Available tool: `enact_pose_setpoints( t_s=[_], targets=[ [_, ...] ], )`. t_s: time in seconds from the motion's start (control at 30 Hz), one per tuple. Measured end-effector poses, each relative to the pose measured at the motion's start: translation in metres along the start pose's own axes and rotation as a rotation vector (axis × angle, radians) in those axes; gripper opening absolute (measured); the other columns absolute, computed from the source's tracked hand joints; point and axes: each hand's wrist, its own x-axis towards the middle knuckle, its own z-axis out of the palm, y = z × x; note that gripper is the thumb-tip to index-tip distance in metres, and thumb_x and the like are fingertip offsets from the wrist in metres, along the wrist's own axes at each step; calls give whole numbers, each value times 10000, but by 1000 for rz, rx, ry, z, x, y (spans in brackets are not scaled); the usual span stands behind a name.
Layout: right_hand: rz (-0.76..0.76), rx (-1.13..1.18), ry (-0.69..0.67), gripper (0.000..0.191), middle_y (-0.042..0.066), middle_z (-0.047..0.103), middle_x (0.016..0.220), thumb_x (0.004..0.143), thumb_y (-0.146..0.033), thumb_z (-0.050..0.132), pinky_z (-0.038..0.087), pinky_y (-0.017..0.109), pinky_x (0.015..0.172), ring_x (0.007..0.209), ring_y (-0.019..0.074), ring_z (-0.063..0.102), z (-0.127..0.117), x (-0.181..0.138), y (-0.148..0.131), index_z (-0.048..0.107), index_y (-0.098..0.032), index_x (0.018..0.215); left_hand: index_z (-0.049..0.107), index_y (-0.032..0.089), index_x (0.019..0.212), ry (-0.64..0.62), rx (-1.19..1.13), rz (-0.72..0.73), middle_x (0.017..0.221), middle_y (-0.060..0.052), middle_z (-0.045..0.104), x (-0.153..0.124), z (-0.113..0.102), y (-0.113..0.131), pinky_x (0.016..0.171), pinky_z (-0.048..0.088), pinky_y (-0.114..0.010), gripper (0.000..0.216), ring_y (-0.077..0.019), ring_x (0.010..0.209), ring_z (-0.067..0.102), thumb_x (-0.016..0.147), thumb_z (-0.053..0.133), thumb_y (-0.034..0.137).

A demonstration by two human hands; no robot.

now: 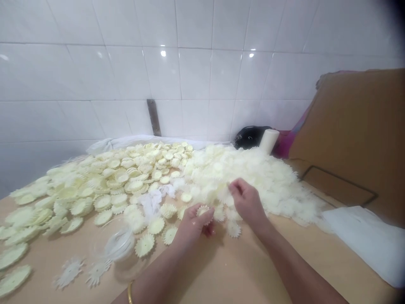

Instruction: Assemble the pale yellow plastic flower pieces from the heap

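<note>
On my feed the left hand (pixel 190 224) grips a disc (pixel 203 212) with a toothed rim between thumb and fingers, just above the bench (pixel 230 270) and in front of two heaps. I see the right hand (pixel 248 202) with its fingers bent at the near side of the white heap (pixel 256 173), and I cannot tell whether they are closed on a piece. The yellowish heap (pixel 126 177) spreads to my left, behind a clear ring-like item (pixel 120 244).
</note>
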Motion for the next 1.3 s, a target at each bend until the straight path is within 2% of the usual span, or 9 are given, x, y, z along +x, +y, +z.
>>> enact_pose_setpoints(
  t_s=[0.17,0.3,0.37,0.5,0.67,0.97,1.17,1.23,1.3],
  targets=[
    [1,-40,161,207,-16,481,557,773,-335,465,335,250,523,526,125,425,-10,14,14,494,-183,636,544,136,882,-73,-151,-67,606,-25,584,3,-2,0,455,377,-208,343,-103,473,532,681,611,406],
    [-12,102,208,166,7,529,649,780,-306,469,381,255,595,628,137,478,-11,12,9,527,-174,698,558,124,803,-83,-130,-61,578,-19,580,3,-2,0,427,362,-188,306,-77,426,506,683,609,401],
    [-21,206,119,181,5,528,642,786,-312,473,397,252,606,625,129,483,-9,7,2,533,-171,689,550,121,748,-71,-124,-52,557,-12,571,2,-2,1,406,351,-184,293,-70,397,491,690,600,404],
    [-15,347,-176,225,-4,523,614,779,-351,503,415,246,598,583,112,480,-2,-4,-11,559,-164,666,517,133,709,-31,-127,-17,533,-9,571,2,-1,1,382,353,-188,280,-81,377,497,706,584,405],
    [62,452,-454,206,-12,558,649,739,-368,563,432,249,630,633,117,524,6,-13,-13,605,-169,767,511,145,725,-44,-102,13,500,5,557,1,-2,0,352,338,-188,289,-81,346,474,711,573,427],
    [139,530,-740,276,18,614,769,677,-279,658,464,325,715,699,157,600,8,-13,-11,545,-172,905,495,163,658,4,-28,-14,402,54,431,-1,-3,2,303,193,-163,366,-49,299,348,656,577,520],
    [99,627,-801,154,-6,593,667,712,-286,620,467,326,640,582,146,594,8,-14,-14,518,-178,750,472,163,624,49,-77,-166,385,35,443,2,-1,2,312,182,-171,487,-60,287,354,651,470,649],
    [104,613,-730,156,-21,566,623,713,-290,613,454,300,608,562,133,571,9,-13,-12,503,-180,712,489,153,645,64,-109,-195,408,23,471,2,-1,1,324,198,-171,515,-53,292,356,660,437,665],
    [82,548,-586,158,-33,524,591,708,-281,607,438,272,591,562,116,533,8,-12,-10,493,-178,672,502,144,654,33,-137,-193,440,17,492,3,-1,1,335,216,-167,497,-48,311,372,664,468,640]
  ],
)
